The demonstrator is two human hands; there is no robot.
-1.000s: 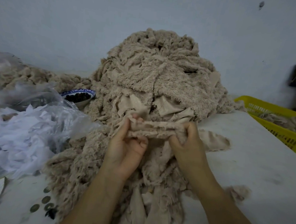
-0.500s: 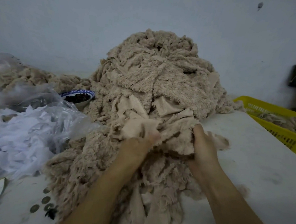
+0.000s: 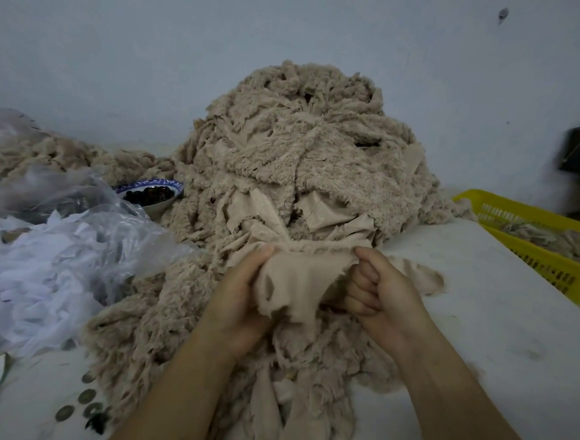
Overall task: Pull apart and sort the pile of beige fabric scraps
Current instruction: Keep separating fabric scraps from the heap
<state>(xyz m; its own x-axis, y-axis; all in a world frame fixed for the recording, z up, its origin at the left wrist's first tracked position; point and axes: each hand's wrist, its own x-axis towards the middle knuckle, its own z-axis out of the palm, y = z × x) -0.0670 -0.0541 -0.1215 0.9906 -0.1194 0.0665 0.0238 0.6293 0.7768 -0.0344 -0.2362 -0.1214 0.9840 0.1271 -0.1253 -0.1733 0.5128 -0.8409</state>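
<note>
Beige fabric scrap pile (image 3: 303,159): tall heap at the back centre of the white counter (image 3: 488,312), against the pale wall (image 3: 121,53). It spills forward toward the near edge and under both forearms. Mostly fuzzy fleece; a few smooth flat pieces show mid-heap.

Left hand (image 3: 238,295): fingers curled, gripping the left end of one smooth beige scrap (image 3: 294,282), thumb on top.

Right hand (image 3: 383,295): closed in a fist round the right end of the same scrap, knuckles facing left. The scrap is stretched between the two hands, just in front of the pile's base, with its ragged lower edge hanging down onto the spill.

A small loose piece (image 3: 422,277) lies flat on the counter just beside the right hand.

Left side: clear plastic bag (image 3: 120,228) over crumpled white scraps (image 3: 37,277). Behind it sits a blue-rimmed bowl (image 3: 150,184) with dark contents, touching the pile's edge.

Near left corner: several coins (image 3: 87,396).

Far right: yellow slotted basket (image 3: 553,269) holding more beige scraps.
</note>
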